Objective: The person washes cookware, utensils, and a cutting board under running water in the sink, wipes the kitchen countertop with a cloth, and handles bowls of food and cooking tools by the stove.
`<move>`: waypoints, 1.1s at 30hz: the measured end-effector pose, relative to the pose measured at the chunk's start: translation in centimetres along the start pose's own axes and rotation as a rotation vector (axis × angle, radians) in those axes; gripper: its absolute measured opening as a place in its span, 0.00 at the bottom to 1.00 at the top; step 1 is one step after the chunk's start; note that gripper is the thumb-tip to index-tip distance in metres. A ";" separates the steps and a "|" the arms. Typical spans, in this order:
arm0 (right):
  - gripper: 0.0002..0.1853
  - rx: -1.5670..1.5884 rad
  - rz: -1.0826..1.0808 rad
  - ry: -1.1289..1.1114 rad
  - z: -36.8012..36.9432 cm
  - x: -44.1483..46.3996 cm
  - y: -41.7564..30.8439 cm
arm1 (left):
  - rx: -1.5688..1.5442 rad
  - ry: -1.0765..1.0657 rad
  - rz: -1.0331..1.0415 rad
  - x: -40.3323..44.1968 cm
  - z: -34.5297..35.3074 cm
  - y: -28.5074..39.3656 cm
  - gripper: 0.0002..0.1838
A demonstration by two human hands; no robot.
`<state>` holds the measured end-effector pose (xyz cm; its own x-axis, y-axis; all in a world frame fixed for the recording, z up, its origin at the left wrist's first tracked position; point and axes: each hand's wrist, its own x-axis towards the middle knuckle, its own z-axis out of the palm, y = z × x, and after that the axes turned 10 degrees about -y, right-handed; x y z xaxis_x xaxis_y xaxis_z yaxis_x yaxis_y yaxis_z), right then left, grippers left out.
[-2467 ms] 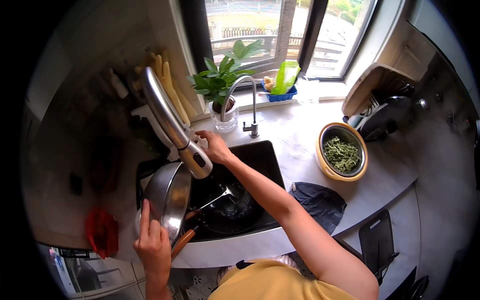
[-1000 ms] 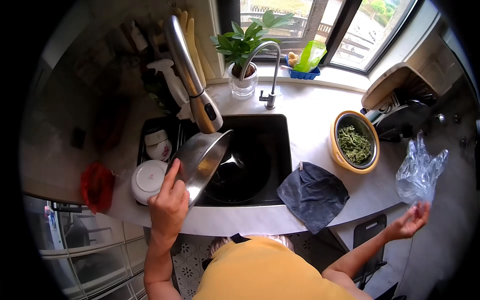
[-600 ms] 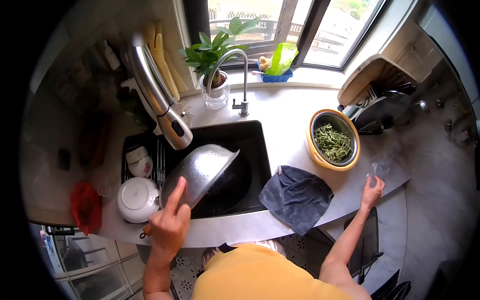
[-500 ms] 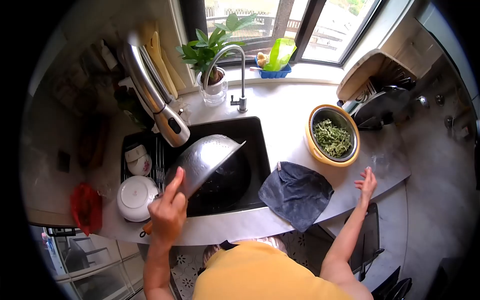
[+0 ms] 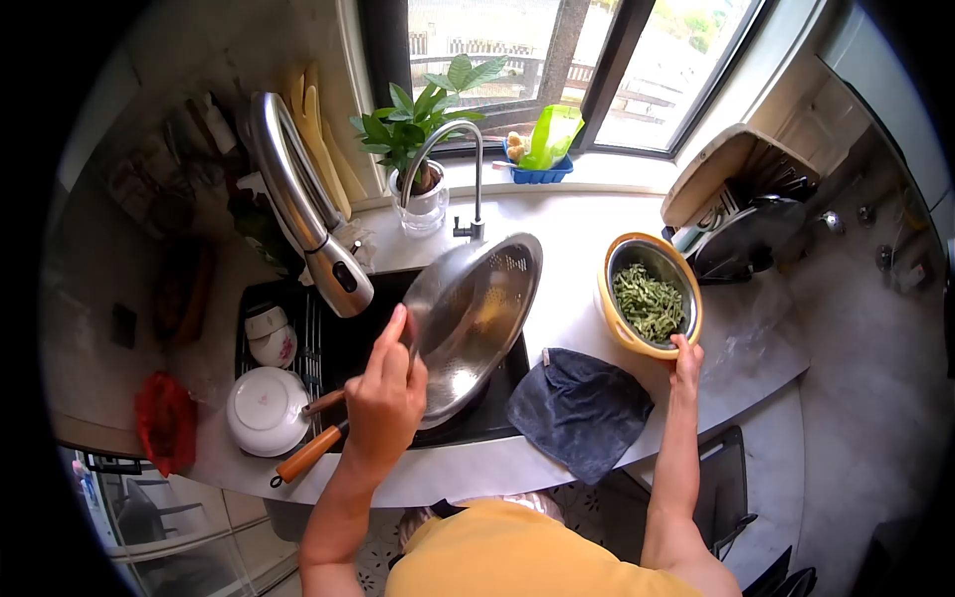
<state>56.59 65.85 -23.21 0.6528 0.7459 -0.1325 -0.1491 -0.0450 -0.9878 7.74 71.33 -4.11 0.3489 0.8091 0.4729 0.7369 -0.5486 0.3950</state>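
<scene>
My left hand (image 5: pixel 386 403) grips the rim of a metal colander (image 5: pixel 476 323), tilted on its side above the black sink (image 5: pixel 383 303). At the right, my right hand (image 5: pixel 686 363) has its fingers closed on the near rim of a yellow bowl (image 5: pixel 609 308). Inside that bowl sits a metal bowl holding chopped greens (image 5: pixel 647 301). The yellow bowl rests on the counter, slightly tilted. Between my hands lies a dark grey cloth (image 5: pixel 580 411) at the counter's front edge.
Left of the sink are an upturned white bowl (image 5: pixel 267 410) and an orange-handled pan (image 5: pixel 310 456). A large faucet (image 5: pixel 308 224) and a thin tap (image 5: pixel 478 189) rise behind, near a potted plant (image 5: pixel 426 119). A clear plastic bag (image 5: pixel 751 333) lies right of the bowl.
My left hand has lifted the colander up and to the right, turning its inside into view. My right hand has let go of the clear bag and taken hold of the yellow bowl.
</scene>
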 end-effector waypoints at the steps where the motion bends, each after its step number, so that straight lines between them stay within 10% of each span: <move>1: 0.08 0.066 0.065 -0.016 0.4 -1.3 -1.6 | -0.038 0.082 0.019 1.2 0.7 0.0 0.07; 15: 0.18 0.020 0.003 -0.396 8.7 0.4 -12.5 | -1.143 -0.279 -0.707 7.6 22.6 1.5 0.15; 20: 0.18 -0.057 0.013 -0.408 12.2 3.5 -9.2 | -1.223 -0.624 -0.564 -1.2 21.3 0.5 0.18; 25: 0.23 -0.186 -0.071 -0.273 12.1 5.8 -5.5 | -1.346 -0.369 -0.887 -7.1 15.7 -7.7 0.11; 28: 0.24 -1.074 -0.664 0.106 11.9 3.4 -6.9 | -1.431 -0.189 -0.925 -7.2 12.7 -11.9 0.10; 31: 0.16 -1.179 -1.007 0.335 15.0 -1.9 -10.6 | -1.555 -0.093 -0.856 -5.2 10.5 -13.4 0.09; 33: 0.11 -0.864 -0.779 0.042 17.2 -4.0 -10.9 | -1.616 -0.091 -0.851 -3.9 10.2 -14.1 0.09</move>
<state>42.81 74.75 -10.51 0.3713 0.7492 0.5485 0.8485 -0.0339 -0.5281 1.89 78.05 -19.51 0.2888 0.9221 -0.2575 -0.4875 0.3731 0.7894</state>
